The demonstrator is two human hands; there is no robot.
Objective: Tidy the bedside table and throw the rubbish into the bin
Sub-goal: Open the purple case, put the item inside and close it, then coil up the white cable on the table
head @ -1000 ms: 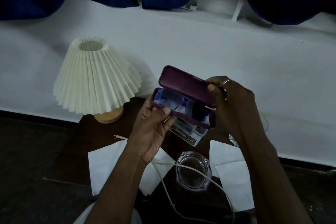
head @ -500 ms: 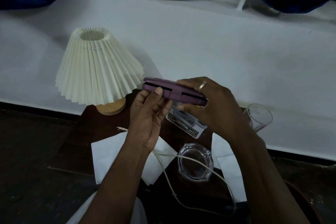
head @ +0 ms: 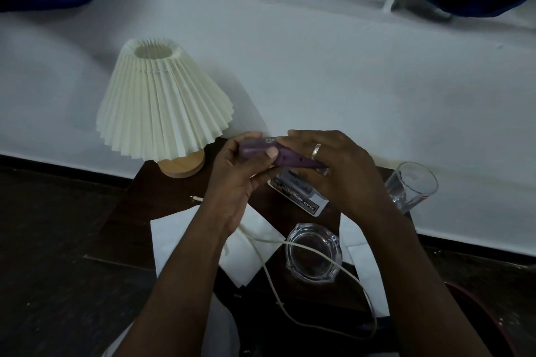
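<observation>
Mostly undone | lamp (head: 162, 104) standing at worktop (head: 136, 211) left | tissues (head: 185, 238), cable (head: 269, 272), ashtray (head: 312, 255), card (head: 304, 200), tilted glass (head: 412, 185) uncleared | left hand (head: 240, 180) and right hand (head: 333, 171) fingers gripping closed purple case (head: 261, 149) above worktop | bin unseen

Lamp shade (head: 162, 107): pleated cream fabric or paper, matt. Lamp base (head: 181, 166): pale wood, smooth. Bedside table (head: 162, 197): dark wood, low sheen. Ashtray (head: 312, 255) and tumbler (head: 412, 187): clear glass, glossy. Napkins (head: 185, 235): white paper, matt. Case (head: 278, 153): purple, matt.
</observation>
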